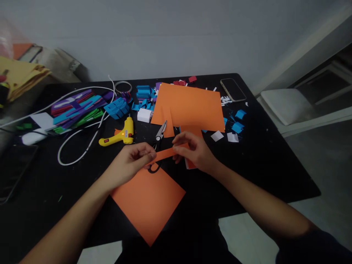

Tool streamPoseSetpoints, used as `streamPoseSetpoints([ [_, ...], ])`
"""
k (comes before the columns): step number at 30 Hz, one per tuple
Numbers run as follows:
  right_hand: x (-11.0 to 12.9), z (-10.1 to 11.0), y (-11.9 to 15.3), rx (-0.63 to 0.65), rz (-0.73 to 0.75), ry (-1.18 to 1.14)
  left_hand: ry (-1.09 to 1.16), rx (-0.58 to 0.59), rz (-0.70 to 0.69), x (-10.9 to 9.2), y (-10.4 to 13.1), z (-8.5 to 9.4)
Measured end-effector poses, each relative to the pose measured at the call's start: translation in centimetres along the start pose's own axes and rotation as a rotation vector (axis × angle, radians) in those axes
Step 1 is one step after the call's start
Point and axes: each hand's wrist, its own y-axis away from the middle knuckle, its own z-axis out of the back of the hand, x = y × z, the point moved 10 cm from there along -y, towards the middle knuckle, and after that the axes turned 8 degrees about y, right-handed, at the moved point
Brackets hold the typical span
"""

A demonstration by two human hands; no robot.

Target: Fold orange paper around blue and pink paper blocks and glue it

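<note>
An orange paper strip [165,154] is stretched between my two hands over the black table. My left hand [134,159] pinches its left end, and my right hand [194,150] holds the right end between thumb and fingers. Under the strip lie scissors [158,137] with black handles, blades pointing away and partly open. A square orange sheet [150,201] lies below my left hand, near the front edge. Beneath my right hand is a stack of orange paper [190,164], partly hidden. Farther back rests a large orange sheet [192,106] with a loose strip [167,123] over its left part.
A yellow glue gun [118,136] and a white cable [62,161] lie at the left, near bundled coloured strips [78,108]. Blue folded pieces [117,108] and a white stack [144,115] sit centre-left. At the back right are a phone [233,90] and white paper squares [217,136].
</note>
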Motion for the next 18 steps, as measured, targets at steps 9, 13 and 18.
streamPoseSetpoints([
  [9,-1.9,-0.6,0.2,0.049,-0.139,0.033,0.021,-0.153,-0.082,-0.4,0.0,1.1],
  [13,-2.0,-0.7,0.2,0.078,-0.162,0.031,-0.014,-0.145,-0.064,0.0,-0.1,1.3],
  [18,-2.1,-2.5,0.8,0.241,-0.208,-0.033,-0.074,-0.101,-0.084,-0.4,0.0,0.8],
])
